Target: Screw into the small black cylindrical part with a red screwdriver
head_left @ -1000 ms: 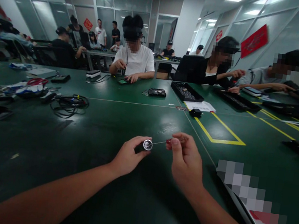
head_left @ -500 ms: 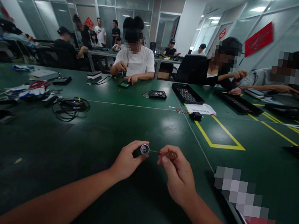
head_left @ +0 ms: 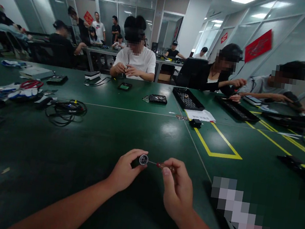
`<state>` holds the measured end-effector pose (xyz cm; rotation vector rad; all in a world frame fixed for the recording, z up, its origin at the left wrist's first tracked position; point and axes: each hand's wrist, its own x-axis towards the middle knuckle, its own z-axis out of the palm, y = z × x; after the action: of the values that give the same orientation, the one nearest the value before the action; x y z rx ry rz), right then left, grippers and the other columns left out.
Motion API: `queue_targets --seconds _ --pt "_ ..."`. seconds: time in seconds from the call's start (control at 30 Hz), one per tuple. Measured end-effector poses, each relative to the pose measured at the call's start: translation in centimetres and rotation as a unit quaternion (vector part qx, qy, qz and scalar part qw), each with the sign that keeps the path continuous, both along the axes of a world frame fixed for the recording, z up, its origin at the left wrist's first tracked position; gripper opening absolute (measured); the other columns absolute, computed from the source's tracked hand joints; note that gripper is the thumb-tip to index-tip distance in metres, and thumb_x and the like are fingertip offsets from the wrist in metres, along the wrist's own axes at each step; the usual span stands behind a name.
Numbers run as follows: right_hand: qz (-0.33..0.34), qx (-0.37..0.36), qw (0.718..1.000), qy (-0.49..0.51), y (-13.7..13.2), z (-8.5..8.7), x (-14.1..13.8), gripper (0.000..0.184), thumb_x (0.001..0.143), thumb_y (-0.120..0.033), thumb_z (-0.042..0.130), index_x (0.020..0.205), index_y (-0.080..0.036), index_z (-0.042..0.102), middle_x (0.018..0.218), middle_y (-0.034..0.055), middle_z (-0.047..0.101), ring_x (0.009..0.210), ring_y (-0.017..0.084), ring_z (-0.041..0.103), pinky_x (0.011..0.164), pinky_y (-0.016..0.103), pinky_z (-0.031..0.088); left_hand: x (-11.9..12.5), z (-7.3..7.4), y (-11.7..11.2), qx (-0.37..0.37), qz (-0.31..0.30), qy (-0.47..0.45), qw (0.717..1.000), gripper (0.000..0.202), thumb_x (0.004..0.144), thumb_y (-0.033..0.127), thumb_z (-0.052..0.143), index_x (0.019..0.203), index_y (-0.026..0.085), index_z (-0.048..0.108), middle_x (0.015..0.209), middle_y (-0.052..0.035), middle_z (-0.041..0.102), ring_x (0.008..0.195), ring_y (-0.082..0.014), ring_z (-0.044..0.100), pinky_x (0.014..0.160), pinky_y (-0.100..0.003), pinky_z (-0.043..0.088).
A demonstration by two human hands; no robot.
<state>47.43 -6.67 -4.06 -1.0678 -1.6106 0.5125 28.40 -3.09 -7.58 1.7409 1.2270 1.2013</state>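
My left hand [head_left: 126,170] is closed around a small round silver and black part [head_left: 143,159], pinched between thumb and fingers just above the green table [head_left: 84,150]. My right hand [head_left: 177,189] pinches a thin screwdriver [head_left: 162,165] with a brownish handle. Its metal tip points left and meets the face of the round part. Both hands are close together near the table's front middle.
A coil of black cable [head_left: 64,109] and a red and white bundle [head_left: 27,88] lie at the left. Black trays [head_left: 187,98], a paper sheet [head_left: 199,115] and a yellow taped rectangle [head_left: 217,139] sit ahead right. Several people work across the table. A blurred flat item [head_left: 250,228] lies at the right.
My hands have come closer together and lower in the picture. The screwdriver tip has closed in on the round part. The view has shifted slightly.
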Motion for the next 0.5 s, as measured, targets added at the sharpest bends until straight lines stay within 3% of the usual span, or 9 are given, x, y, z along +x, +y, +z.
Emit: queue_targets --seconds 0.13,0.23,0.37,0.5 --pt "-0.003 0.005 1.000 -0.021 0.2 -0.2 0.2 0.014 0.101 -0.030 0.052 0.109 -0.025 0.063 0.082 0.0002 0.068 0.063 0.016 0.062 0.059 0.028 0.048 -0.2 -0.1 -0.1 0.018 -0.009 0.023 1.000 0.036 0.084 0.018 0.075 0.119 0.025 0.073 0.121 -0.0079 0.072 0.116 -0.0251 0.067 0.106 -0.045 0.050" --pt "0.003 -0.024 1.000 0.020 0.8 -0.4 0.4 0.017 0.104 -0.032 0.049 0.114 -0.025 0.061 0.078 -0.0010 0.066 0.064 0.016 0.061 0.059 0.028 0.049 -0.4 0.0 0.0 0.026 -0.011 0.036 0.999 0.036 0.085 0.018 0.074 0.120 0.025 0.073 0.123 -0.0076 0.072 0.118 -0.0251 0.066 0.108 -0.045 0.049" --pt "0.018 -0.052 0.998 0.033 1.5 -0.2 0.5 0.020 0.103 -0.039 0.050 0.106 -0.024 0.063 0.077 -0.0003 0.065 0.068 0.017 0.062 0.063 0.029 0.049 -0.5 0.2 0.4 0.027 0.001 0.034 0.999 0.037 0.086 0.017 0.073 0.122 0.024 0.072 0.125 -0.0075 0.072 0.120 -0.0254 0.066 0.110 -0.046 0.047" --pt "-0.006 -0.031 0.999 0.018 1.5 0.4 0.3 0.027 0.103 -0.042 0.050 0.096 -0.023 0.068 0.077 0.0009 0.067 0.067 0.017 0.062 0.062 0.030 0.048 -0.5 0.0 0.7 0.033 -0.007 0.028 0.999 0.036 0.086 0.020 0.073 0.122 0.024 0.072 0.126 -0.0074 0.073 0.121 -0.0262 0.066 0.110 -0.047 0.047"
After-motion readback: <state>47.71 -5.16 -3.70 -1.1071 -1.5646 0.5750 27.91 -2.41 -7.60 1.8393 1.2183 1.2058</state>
